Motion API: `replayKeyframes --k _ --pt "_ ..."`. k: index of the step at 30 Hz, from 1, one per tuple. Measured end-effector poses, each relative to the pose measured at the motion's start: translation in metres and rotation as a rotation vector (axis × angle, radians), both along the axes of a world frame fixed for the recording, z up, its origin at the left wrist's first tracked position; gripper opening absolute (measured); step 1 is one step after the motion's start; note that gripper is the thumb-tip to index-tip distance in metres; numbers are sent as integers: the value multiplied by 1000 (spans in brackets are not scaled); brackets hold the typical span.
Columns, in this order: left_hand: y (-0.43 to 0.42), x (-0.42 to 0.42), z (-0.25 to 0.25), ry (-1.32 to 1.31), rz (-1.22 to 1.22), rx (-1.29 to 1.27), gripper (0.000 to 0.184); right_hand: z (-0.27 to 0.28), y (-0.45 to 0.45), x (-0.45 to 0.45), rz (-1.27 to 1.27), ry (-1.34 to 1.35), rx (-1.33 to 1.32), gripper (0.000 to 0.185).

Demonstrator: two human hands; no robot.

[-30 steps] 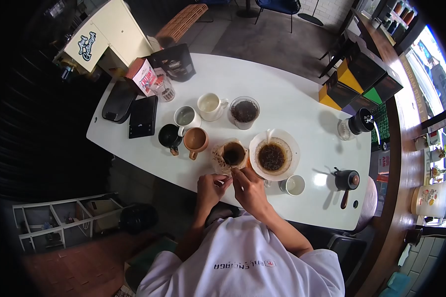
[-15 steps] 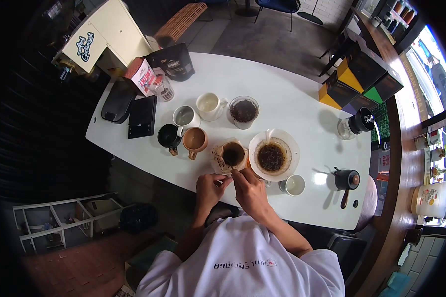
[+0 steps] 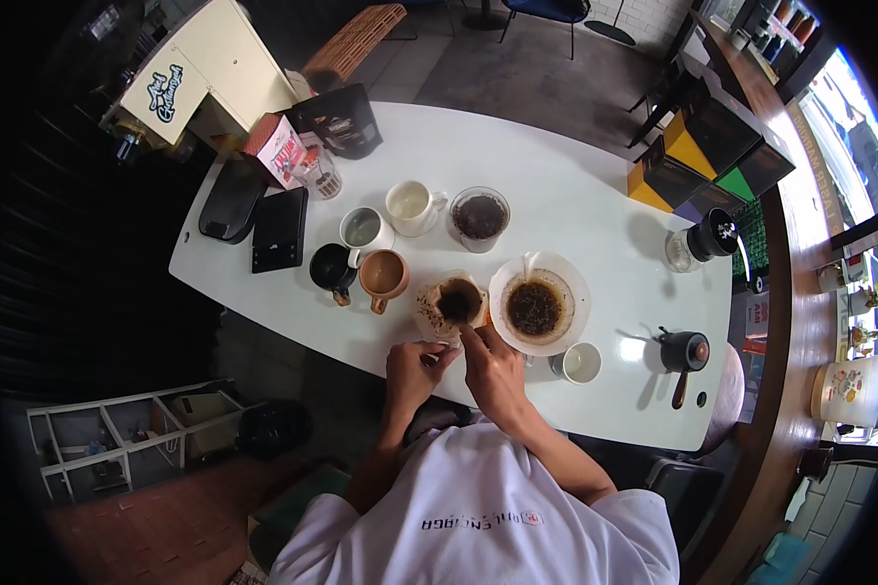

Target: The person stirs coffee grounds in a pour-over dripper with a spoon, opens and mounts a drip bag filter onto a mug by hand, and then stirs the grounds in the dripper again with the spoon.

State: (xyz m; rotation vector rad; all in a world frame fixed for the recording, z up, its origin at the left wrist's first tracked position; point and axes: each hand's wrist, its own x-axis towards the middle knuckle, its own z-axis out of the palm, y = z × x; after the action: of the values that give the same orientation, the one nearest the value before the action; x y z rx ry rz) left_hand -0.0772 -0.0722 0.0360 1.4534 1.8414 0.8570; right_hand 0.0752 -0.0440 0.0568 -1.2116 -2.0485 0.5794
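My left hand (image 3: 416, 375) is closed, fingertips pinched together at the table's near edge, just below a stained paper filter with dark coffee (image 3: 456, 301); what it pinches is too small to name. My right hand (image 3: 494, 370) is closed too, its fingertips at the near rim of that filter, on something I cannot make out. To the right sits a wide white dripper (image 3: 573, 304) with wet brown grounds inside. A small white cup (image 3: 581, 364) stands to the right of my right hand. Beyond the filter is a clear glass vessel of dark grounds (image 3: 480, 216).
Left of the filter are a brown cup (image 3: 384, 274), a black cup (image 3: 333, 267) and two pale cups (image 3: 363, 229). A black scale (image 3: 280, 230) lies farther left. On the right stand a grinder (image 3: 709, 237), a black pot (image 3: 684, 352) and dark boxes (image 3: 698, 156).
My right hand has shifted slightly, with its fingertips a little farther over the filter's near rim. My left hand has barely moved.
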Motion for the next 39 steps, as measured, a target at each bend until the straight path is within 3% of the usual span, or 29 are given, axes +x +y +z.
replayKeyframes --k 3,13,15,19,21,23,27,29,33,34,35,39 --pt "0 0 1 -7 6 -22 22 8 1 -4 -50 51 35 32" --pt "0 0 -1 -14 21 -15 27 0 1 -2 -72 26 38 35" --pt "0 0 0 -12 24 -1 28 -3 0 0 -11 21 -63 47" --pt "1 0 1 -19 14 -26 28 3 -2 1 -1 38 -20 47" --pt "1 0 1 -8 5 -10 28 16 -4 -2 -65 126 34 30" --pt "2 -1 4 34 -19 11 18 25 -7 -1 -60 137 42 30" --pt "1 -9 1 38 -74 -39 17 47 -16 3 -43 195 31 35" --pt "0 -15 3 -11 -155 -83 31 58 -19 8 -34 212 50 36" --pt "1 -29 15 -98 -219 -223 29 92 -24 28 -52 291 56 37" --pt "1 -31 20 -244 -243 -179 26 101 -24 37 -59 307 71 37" --pt "1 -32 25 -390 -266 -133 25 107 -23 43 -80 363 84 32" --pt "9 -30 58 -411 -355 -101 27 122 -13 68 -231 460 101 17"
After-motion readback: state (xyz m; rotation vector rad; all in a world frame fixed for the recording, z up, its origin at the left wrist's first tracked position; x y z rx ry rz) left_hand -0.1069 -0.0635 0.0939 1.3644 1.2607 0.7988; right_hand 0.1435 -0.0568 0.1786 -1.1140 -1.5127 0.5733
